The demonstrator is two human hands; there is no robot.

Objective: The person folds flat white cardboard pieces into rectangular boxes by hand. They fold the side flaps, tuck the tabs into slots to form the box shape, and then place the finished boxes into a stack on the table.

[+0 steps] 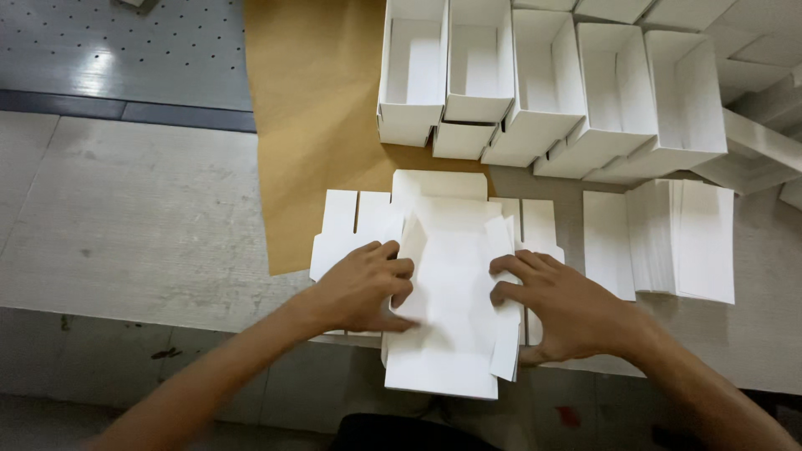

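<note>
Looking down, I see a grey worktable with brown paper, then rows of folded white boxes at the back (open tops), a stack of flat blanks right. Near edge: a half-folded white carton blank; left hand and right hand press its side flaps, fingers curled on card.
</note>
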